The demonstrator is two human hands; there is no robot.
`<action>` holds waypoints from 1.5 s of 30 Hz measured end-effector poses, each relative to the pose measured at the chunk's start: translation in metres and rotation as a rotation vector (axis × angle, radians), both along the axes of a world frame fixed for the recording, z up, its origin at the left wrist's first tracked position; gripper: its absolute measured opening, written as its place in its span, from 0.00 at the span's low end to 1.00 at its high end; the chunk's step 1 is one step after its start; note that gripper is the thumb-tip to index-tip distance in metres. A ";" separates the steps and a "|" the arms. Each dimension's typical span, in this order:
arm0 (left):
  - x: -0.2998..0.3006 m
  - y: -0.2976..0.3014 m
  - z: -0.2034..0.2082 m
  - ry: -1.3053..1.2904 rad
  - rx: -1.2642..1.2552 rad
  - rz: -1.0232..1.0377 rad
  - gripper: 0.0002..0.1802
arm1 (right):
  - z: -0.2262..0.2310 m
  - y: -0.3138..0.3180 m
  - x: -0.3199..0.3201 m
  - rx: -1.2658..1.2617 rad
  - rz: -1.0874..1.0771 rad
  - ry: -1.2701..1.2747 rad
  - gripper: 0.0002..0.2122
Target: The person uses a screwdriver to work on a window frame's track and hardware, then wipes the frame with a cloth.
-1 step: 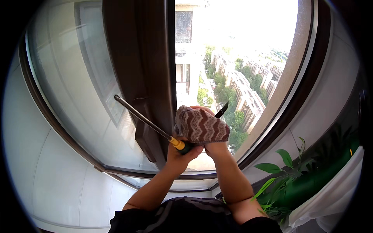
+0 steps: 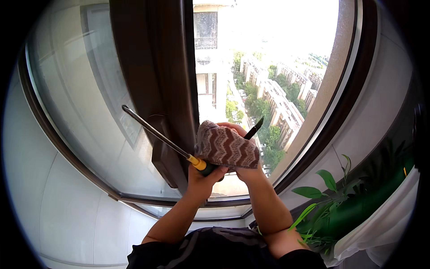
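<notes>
My left hand (image 2: 200,183) is closed round the dark handle of a screwdriver (image 2: 156,132) with a yellow collar. Its long metal shaft points up and left, past the window handle (image 2: 164,165). Right beside it, my right hand (image 2: 246,174) grips a brown and grey zigzag-patterned cloth (image 2: 227,145), which hides most of its fingers. From the cloth's upper right a dark, pointed piece (image 2: 255,128) sticks out. What it belongs to is hidden. Both hands are close together in front of the open window, and the left thumb lies at the cloth's lower edge.
A dark brown window frame (image 2: 154,58) stands on the left with a glass pane (image 2: 67,103) beside it. Beyond the opening, buildings and trees (image 2: 260,107) lie far below. A leafy plant (image 2: 309,193) and a white cloth (image 2: 380,224) are at the lower right.
The whole view has shifted slightly. The screwdriver's tip has moved a little left and up, and the patterned cloth has tilted slightly, with its right end lower. Both hands keep their holds.
</notes>
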State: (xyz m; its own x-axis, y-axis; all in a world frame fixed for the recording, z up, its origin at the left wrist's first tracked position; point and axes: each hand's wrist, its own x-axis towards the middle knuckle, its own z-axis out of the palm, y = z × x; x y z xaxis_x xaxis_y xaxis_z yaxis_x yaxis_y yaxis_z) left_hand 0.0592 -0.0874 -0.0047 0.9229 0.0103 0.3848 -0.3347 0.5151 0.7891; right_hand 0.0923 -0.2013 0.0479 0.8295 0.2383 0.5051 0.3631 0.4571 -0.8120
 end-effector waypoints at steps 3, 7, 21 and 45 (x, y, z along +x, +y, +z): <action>-0.002 0.004 0.000 0.085 -0.044 0.022 0.23 | -0.004 -0.013 -0.010 0.149 -0.176 0.131 0.16; -0.002 0.003 -0.006 -0.190 0.263 0.177 0.23 | -0.025 -0.066 -0.015 -0.079 -0.430 0.066 0.13; -0.017 0.005 0.022 -0.106 0.154 -0.261 0.06 | 0.011 -0.141 0.013 0.016 -1.311 -0.545 0.17; -0.051 0.092 0.010 -0.248 0.103 -0.258 0.11 | -0.269 -0.196 0.044 0.954 -0.938 0.347 0.13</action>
